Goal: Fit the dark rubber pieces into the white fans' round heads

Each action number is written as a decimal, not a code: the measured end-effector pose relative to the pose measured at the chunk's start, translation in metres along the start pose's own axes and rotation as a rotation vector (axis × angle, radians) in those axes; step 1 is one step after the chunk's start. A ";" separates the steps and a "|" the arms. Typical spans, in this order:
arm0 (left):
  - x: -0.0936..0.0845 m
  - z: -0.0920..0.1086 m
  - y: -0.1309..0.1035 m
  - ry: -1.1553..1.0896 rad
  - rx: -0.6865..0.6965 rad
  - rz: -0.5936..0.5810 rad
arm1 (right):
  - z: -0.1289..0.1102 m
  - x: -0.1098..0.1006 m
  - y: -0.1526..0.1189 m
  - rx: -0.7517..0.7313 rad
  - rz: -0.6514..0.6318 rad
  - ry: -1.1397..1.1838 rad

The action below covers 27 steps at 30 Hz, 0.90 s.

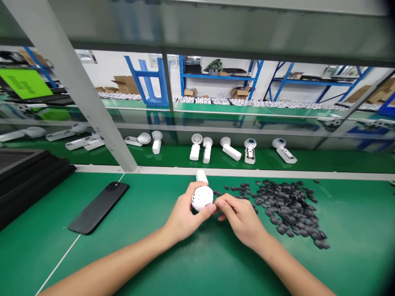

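Note:
A white handheld device with a round head (202, 198) is held in my left hand (188, 211), the fingers and thumb wrapped round its head. Its white handle points away from me, toward the shelf edge. Just right of the head is my right hand (242, 218), its thumb and forefinger pinched together close to the device; whatever they hold, if anything, is too small to make out. Beyond and to the right of that hand, small black pieces (288, 205) lie in a loose pile on the green table (197, 267), with several scattered toward the device.
A black phone (98, 207) lies at the left, beside a dark stacked object (27, 181). Several white devices (226, 149) lie in a row behind the pale ledge (262, 174). A slanted metal post (77, 78) rises at the left of the table.

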<state>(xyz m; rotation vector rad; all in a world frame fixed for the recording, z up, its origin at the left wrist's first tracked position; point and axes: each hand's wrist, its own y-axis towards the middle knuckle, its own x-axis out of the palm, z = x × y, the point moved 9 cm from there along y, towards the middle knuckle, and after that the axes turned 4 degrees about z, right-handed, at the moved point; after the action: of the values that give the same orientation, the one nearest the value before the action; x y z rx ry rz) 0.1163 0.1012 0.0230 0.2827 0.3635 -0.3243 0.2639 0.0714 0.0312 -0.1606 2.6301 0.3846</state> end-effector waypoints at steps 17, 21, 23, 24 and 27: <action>-0.018 -0.010 0.000 -0.188 -0.023 0.053 | 0.034 -0.013 -0.003 -0.004 -0.234 -0.560; -0.010 -0.017 -0.006 -0.194 -0.056 0.016 | 0.034 -0.015 -0.001 0.032 -0.215 -0.488; -0.007 -0.018 -0.007 -0.203 -0.056 0.000 | 0.029 -0.013 -0.002 0.042 -0.219 -0.426; -0.005 -0.018 -0.007 -0.210 -0.056 -0.012 | 0.027 -0.012 -0.003 0.052 -0.228 -0.379; 0.001 -0.020 -0.008 -0.228 -0.070 -0.069 | 0.022 -0.008 -0.004 0.110 -0.207 -0.189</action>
<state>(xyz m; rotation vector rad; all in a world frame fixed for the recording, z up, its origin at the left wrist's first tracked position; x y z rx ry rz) 0.1082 0.1004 0.0031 0.1620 0.1596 -0.4068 0.2814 0.0740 0.0150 -0.3405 2.4127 0.1751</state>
